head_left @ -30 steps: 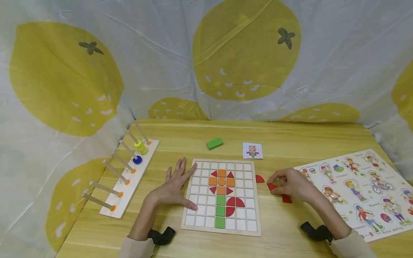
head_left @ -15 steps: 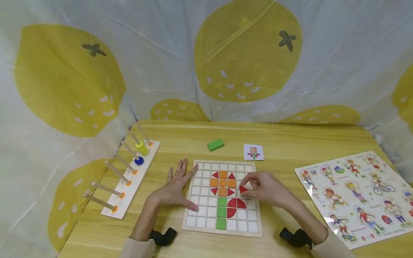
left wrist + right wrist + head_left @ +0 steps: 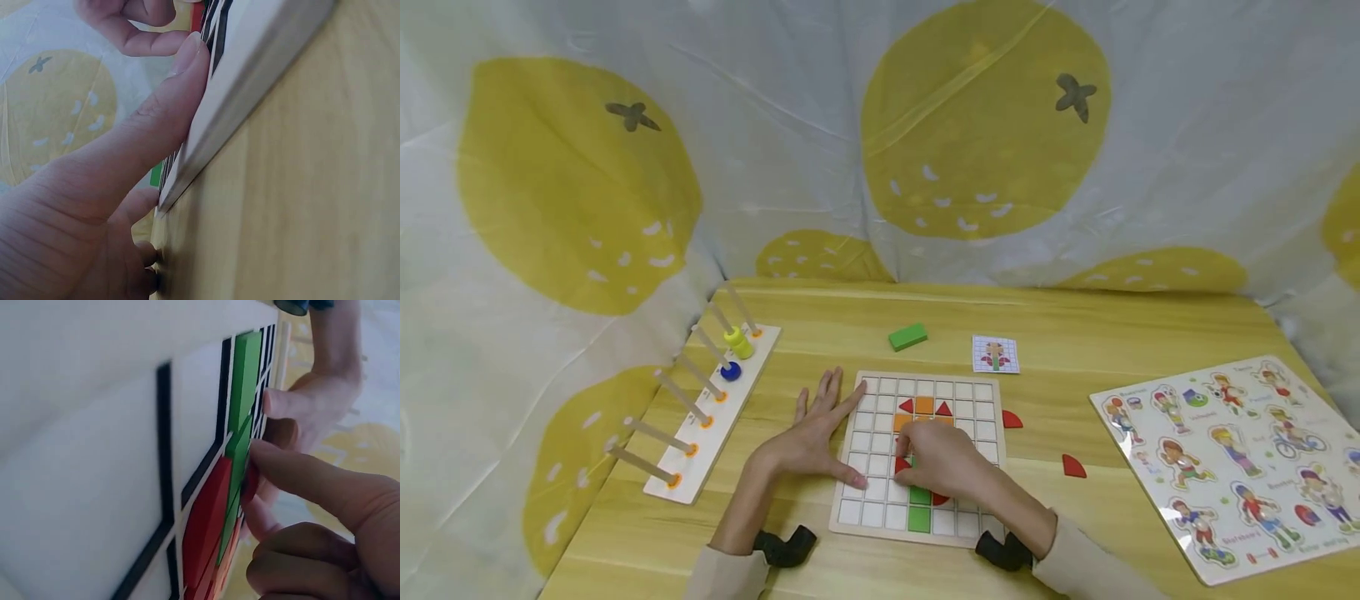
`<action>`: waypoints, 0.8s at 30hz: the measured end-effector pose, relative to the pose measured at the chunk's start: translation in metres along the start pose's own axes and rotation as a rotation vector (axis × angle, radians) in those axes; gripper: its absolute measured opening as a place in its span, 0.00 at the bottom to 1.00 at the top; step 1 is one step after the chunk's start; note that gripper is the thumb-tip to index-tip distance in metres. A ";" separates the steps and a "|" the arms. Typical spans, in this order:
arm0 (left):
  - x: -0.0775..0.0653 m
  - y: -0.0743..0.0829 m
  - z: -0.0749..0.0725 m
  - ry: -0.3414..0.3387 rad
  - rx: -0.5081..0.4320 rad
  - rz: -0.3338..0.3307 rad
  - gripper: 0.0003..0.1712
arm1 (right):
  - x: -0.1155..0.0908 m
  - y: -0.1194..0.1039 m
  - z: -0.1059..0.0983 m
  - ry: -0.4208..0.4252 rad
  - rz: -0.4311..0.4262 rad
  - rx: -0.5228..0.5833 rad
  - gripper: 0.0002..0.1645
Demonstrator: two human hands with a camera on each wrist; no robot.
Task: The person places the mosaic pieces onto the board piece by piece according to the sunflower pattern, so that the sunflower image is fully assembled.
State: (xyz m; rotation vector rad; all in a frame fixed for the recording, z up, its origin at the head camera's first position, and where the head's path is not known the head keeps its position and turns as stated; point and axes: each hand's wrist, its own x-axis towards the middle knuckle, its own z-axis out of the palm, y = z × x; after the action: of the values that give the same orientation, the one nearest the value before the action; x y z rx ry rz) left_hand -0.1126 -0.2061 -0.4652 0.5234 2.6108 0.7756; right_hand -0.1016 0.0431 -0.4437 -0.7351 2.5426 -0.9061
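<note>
My right hand [image 3: 942, 457] is over the middle of the wooden grid board [image 3: 848, 529], pinching a red quarter-circle piece [image 3: 902, 466] just left of the green column. Whether that piece touches the board I cannot tell. My left hand [image 3: 808, 442] spreads along the board's left edge, thumb and index finger resting on the frame. On the board are green squares [image 3: 919, 519], orange squares [image 3: 924, 406] and red triangles [image 3: 943, 408]; my right hand hides part of the pattern. In the right wrist view, red quarter-circles [image 3: 206, 519] sit beside the green squares [image 3: 245, 381].
Two loose red quarter-circles [image 3: 1074, 466] lie right of the board. Behind it are a green block [image 3: 908, 337] and a small pattern card [image 3: 996, 367]. A peg stand [image 3: 681, 467] with beads stands at left, a sports picture puzzle [image 3: 1206, 433] at right.
My right hand has carried the red quarter-circle piece leftward from the table, across the board, to the left of the green column. My left hand has stayed on the board's left edge.
</note>
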 end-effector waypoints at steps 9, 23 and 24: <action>0.001 -0.001 0.001 0.000 -0.002 0.004 0.78 | 0.001 -0.006 0.004 0.048 0.018 -0.094 0.14; 0.001 -0.003 0.001 0.003 0.001 0.006 0.78 | 0.001 0.009 -0.007 0.014 -0.037 -0.028 0.11; 0.002 -0.003 0.000 0.003 0.002 0.006 0.79 | 0.001 0.009 -0.008 0.017 -0.039 -0.021 0.11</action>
State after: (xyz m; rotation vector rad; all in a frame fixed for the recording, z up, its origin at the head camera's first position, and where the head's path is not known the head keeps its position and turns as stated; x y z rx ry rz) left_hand -0.1147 -0.2080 -0.4678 0.5315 2.6141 0.7768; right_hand -0.1096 0.0523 -0.4445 -0.7897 2.5649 -0.9031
